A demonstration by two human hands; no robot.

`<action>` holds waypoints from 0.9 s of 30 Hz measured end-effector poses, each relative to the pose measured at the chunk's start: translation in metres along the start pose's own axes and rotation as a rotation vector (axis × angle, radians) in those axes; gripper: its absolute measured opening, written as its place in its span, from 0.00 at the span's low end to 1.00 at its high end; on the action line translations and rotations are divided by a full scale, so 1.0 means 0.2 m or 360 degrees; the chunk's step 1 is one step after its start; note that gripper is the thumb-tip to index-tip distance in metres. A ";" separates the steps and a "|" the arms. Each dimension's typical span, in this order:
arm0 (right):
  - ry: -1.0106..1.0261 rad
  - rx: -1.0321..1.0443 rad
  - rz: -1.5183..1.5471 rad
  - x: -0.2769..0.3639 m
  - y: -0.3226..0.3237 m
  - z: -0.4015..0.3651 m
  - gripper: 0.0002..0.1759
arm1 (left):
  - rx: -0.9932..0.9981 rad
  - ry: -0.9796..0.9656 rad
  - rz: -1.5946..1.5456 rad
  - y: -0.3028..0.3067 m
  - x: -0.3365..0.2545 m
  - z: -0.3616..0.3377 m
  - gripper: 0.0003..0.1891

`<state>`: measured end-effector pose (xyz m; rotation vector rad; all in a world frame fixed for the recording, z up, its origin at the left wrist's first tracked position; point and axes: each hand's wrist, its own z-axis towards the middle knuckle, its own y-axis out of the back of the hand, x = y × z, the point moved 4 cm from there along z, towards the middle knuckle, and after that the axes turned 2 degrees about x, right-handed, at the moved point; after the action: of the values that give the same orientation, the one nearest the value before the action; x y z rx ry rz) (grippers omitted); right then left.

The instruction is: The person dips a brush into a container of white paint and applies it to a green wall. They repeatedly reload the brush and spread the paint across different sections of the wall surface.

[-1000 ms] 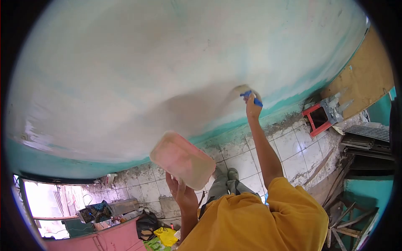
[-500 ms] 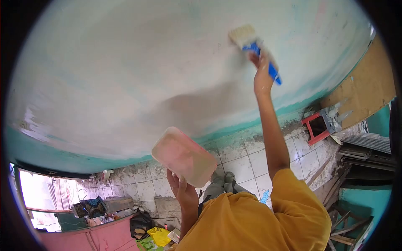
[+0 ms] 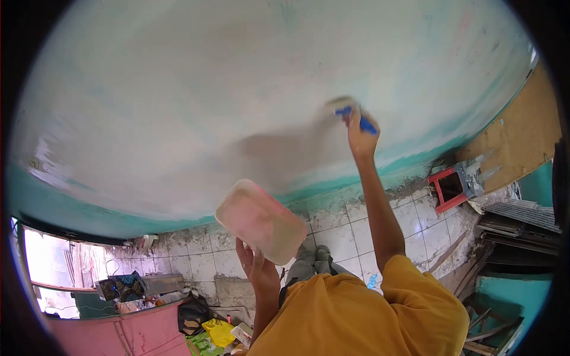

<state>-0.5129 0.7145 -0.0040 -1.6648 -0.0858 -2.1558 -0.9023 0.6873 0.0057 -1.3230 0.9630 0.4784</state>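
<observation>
My right hand (image 3: 363, 135) is closed round the blue handle of a wide paintbrush (image 3: 344, 111). Its pale bristles look blurred and lie at the wall (image 3: 196, 83), which is whitish with patches of green showing. Lower down, my left hand (image 3: 254, 261) grips a shallow rectangular plastic tub (image 3: 261, 222) from below, its thumb hidden or hard to see. The tub is tilted toward me, its inside pinkish and pale. A shadow of my arm and the brush falls on the wall between both hands.
White floor tiles (image 3: 332, 221) with dirty edges run along the wall's green foot. To the right stand a red stool (image 3: 446, 188), a brown board (image 3: 516, 124) and stacked sheets (image 3: 516, 222). At lower left are a pink panel (image 3: 119, 335), a black bag (image 3: 193, 314) and a yellow bag (image 3: 218, 333).
My right hand has swept the paintbrush down the wall, toward me. My left hand and the tub have stayed almost in place.
</observation>
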 end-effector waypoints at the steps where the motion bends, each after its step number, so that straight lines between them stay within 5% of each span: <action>1: 0.0058 0.0009 -0.0022 0.20 -0.05 0.05 0.16 | 0.0002 0.0003 -0.0001 0.00 0.00 0.00 0.40; 6: 0.0420 0.0088 0.0170 0.75 -0.17 0.18 0.17 | 0.0071 0.0036 0.0117 0.00 0.03 -0.02 0.37; 8: 0.0533 0.0107 0.0370 0.74 -0.17 0.16 0.18 | 0.0092 0.0043 0.0114 0.00 0.03 -0.03 0.37; 12: 0.0572 -0.0021 0.0189 0.26 -0.12 0.02 0.18 | 0.0063 0.0044 0.0143 0.01 0.03 -0.04 0.38; 15: 0.0286 -0.0028 0.0061 -0.28 -0.01 -0.20 0.18 | 0.0055 0.0052 0.0148 0.02 0.02 -0.04 0.38; 20: -0.0062 -0.0092 0.0090 -0.66 0.09 -0.39 0.16 | -0.0049 0.0024 0.0016 0.03 0.00 -0.03 0.39; 23: -0.0130 -0.0007 -0.0005 -0.46 0.04 -0.26 0.15 | -0.0074 -0.0010 0.0004 0.03 -0.01 -0.02 0.39; 27: -0.0003 0.0016 -0.0009 0.21 -0.10 0.01 0.16 | -0.0066 0.0001 -0.0003 0.03 -0.02 -0.03 0.40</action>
<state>-0.5269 0.7213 0.0391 -1.6628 -0.1023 -2.1546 -0.9102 0.6841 0.0057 -1.3615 0.9568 0.4988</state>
